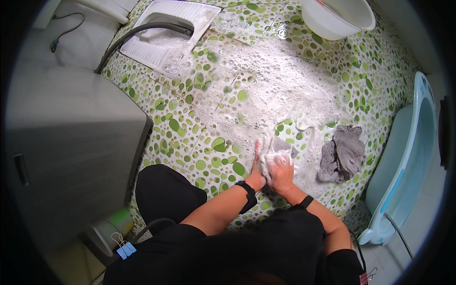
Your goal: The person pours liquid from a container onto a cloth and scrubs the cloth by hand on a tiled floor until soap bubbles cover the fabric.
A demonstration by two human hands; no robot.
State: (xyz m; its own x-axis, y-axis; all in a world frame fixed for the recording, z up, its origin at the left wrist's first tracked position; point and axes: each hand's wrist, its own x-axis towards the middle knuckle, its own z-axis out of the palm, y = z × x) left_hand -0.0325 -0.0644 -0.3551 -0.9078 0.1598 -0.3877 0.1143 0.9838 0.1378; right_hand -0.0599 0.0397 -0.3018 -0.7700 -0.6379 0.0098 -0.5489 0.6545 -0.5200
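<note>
Soapy green-spotted floor tiles: both hands, left hand and right hand, clench a sudsy white cloth; rubbing firmly against itself likely cleans best.

No labels, signs or screens show anywhere. The only likely package is a green and yellow plastic container at the lower left of the frame, upright against the grey machine; its print is unreadable.
</note>
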